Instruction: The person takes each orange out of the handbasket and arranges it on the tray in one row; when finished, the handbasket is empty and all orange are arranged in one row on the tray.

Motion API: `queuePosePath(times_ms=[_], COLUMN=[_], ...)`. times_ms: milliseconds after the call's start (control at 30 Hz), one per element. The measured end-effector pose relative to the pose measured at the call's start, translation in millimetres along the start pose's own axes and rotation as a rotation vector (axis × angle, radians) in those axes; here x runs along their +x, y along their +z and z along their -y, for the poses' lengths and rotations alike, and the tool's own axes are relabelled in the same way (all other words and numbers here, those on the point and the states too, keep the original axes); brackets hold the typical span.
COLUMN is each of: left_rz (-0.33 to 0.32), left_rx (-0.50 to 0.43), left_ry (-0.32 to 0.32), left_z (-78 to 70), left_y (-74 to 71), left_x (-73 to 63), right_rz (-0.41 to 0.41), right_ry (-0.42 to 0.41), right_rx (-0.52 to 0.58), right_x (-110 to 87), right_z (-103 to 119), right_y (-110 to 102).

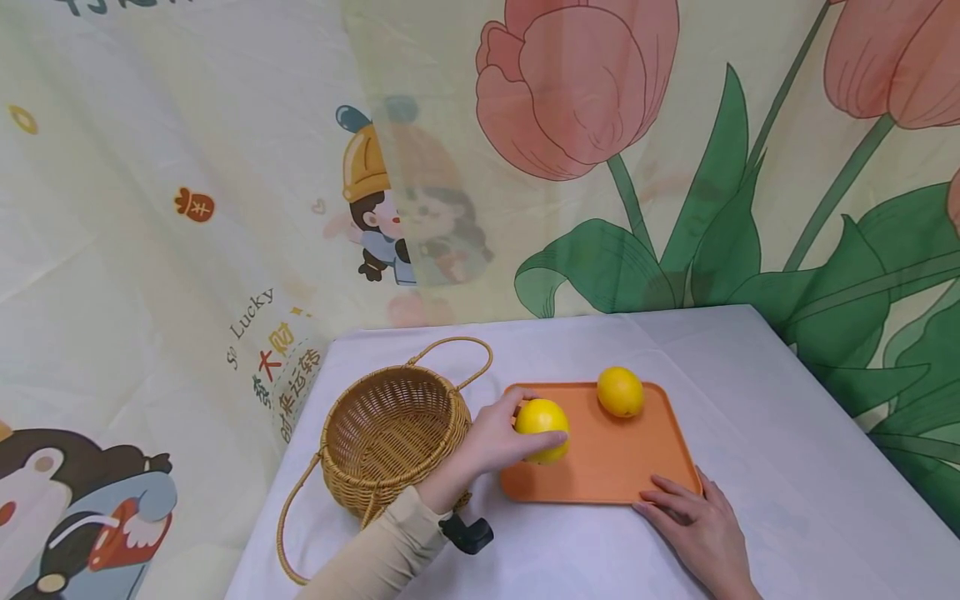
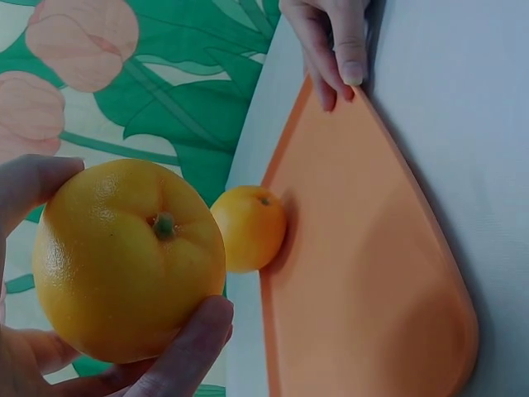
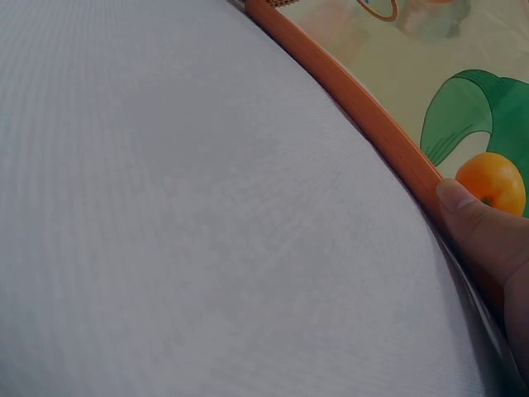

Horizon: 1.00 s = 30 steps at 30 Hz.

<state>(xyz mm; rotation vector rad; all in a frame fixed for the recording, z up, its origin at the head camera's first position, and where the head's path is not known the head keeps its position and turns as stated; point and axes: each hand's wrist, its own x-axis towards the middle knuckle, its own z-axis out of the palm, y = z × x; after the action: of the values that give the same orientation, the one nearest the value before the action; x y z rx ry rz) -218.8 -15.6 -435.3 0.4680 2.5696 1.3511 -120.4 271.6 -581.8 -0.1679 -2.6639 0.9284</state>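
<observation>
In the head view my left hand (image 1: 498, 433) grips an orange (image 1: 543, 429) above the left part of an orange-coloured tray (image 1: 592, 483). The left wrist view shows the fruit's green stem nub, with thumb and fingers spread round its sides. A second orange (image 1: 620, 392) sits at the tray's far right. My right hand (image 1: 701, 529) holds the tray's near right corner, fingers over the rim and the thumb (image 3: 471, 219) against the outer wall.
Left of the tray stands a round wicker basket (image 1: 337, 475), its two handles folded outward; my left forearm crosses its near right side. White cloth (image 1: 570, 550) covers the table. Printed curtains (image 1: 450, 50) hang behind and to the left.
</observation>
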Motion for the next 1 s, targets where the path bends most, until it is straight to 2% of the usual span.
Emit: queuePosePath(times_ms=[333, 600, 733, 867, 1000], left_rz=[0.008, 0.022, 0.017, 0.012, 0.008], left_rx=[-0.012, 0.017, 0.023, 0.027, 0.035], left_ry=[0.029, 0.008, 0.018, 0.034, 0.017], left_z=[4.9, 6.9, 8.9, 12.0, 16.2], left_y=[10.4, 18.0, 22.6, 27.5, 32.5], left_x=[2.1, 3.8, 6.6, 9.8, 13.3], right_rz=[-0.015, -0.01, -0.002, -0.005, -0.015], right_ry=[-0.011, 0.006, 0.022, 0.016, 0.004], right_rx=[0.004, -0.006, -0.011, -0.012, -0.006], right_x=[-0.6, -0.5, -0.1, 0.3, 0.5], right_z=[-2, -1, -1, 0, 2], right_y=[-1, 0, -1, 0, 0])
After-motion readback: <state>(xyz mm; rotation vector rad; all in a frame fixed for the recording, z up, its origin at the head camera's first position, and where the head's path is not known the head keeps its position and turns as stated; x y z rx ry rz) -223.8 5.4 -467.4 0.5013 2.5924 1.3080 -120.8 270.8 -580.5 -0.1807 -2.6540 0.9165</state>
